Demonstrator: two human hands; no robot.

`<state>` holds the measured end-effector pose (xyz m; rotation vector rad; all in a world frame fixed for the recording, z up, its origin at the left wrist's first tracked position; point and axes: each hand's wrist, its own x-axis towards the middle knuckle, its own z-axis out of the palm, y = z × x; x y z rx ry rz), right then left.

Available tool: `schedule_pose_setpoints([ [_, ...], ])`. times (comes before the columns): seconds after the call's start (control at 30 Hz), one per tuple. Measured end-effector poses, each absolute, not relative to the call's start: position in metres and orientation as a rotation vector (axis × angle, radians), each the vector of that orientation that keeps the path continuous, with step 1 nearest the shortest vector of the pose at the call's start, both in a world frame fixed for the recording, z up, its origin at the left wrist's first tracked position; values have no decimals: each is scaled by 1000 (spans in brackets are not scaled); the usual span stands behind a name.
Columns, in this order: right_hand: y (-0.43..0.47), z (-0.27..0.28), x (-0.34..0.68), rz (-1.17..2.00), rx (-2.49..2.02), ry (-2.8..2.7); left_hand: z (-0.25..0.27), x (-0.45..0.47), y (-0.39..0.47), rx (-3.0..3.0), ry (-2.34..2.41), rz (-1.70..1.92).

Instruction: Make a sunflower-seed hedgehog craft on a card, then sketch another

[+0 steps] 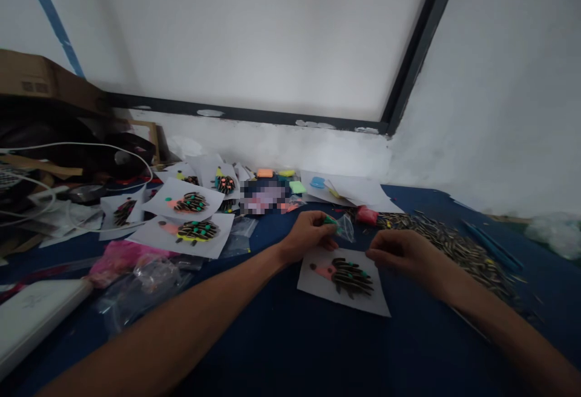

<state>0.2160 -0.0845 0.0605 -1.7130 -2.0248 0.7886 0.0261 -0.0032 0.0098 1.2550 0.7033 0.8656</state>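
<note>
I am holding the left hand (313, 233) just beyond the card (320, 288), its fingers pinching a green piece (330, 221) and a clear bag (347, 228). The card is lying flat on the blue table (281, 348), showing a dark, pink-faced hedgehog (351, 277). I am hovering the right hand (403, 249) at the card's far right corner, thumb and fingers bunching close; I am unable to tell whether they are gripping anything. Right of the card, seeds (454, 239) are spreading; beyond it, a red lump (367, 215) is sitting. Several other cards (223, 236) and a pink bag (122, 258) are lying to its left.
</note>
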Motion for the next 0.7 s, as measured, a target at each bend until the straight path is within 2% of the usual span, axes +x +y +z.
schedule_pose_setpoints([
  [0.7, -90, 63, 222, 898, -1692, -2170, 12, 26, -4, 1261, 725, 852],
])
